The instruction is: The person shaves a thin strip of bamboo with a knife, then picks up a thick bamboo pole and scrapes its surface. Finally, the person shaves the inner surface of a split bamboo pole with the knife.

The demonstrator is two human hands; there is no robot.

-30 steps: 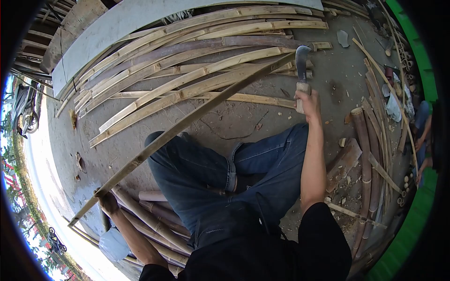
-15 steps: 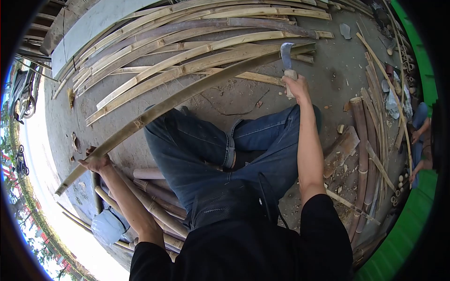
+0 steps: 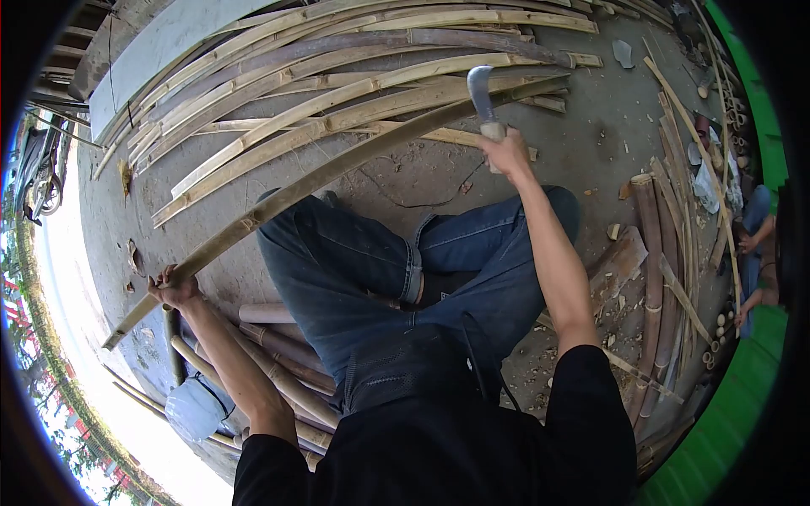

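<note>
Head view, looking down over a seated person's blue jeans [image 3: 371, 278]. At lower left of the frame the left hand [image 3: 173, 287] is wrapped tight around a long bamboo strip [image 3: 337, 173], close to its near end. That strip runs diagonally up across the left knee to the upper right, its far tip among the pile of split bamboo [image 3: 321, 76] fanned across the top of the frame. Upper centre, the right hand [image 3: 506, 152] is fisted round the pale handle of a curved knife [image 3: 483, 97] — blade up, hooked tip leaning left, right at the strip's upper edge; whether steel touches bamboo cannot be told. Between pile and knees lies a bare patch of concrete floor [image 3: 591, 143], open on the right of the knife hand. Lower left is crowded: round bamboo poles [image 3: 278, 371] lie under the left arm. Along the right edge more dark curved slats [image 3: 658, 278] hem in the right elbow — and beyond them, another person's hand [image 3: 747, 243] shows at the frame's rim.
</note>
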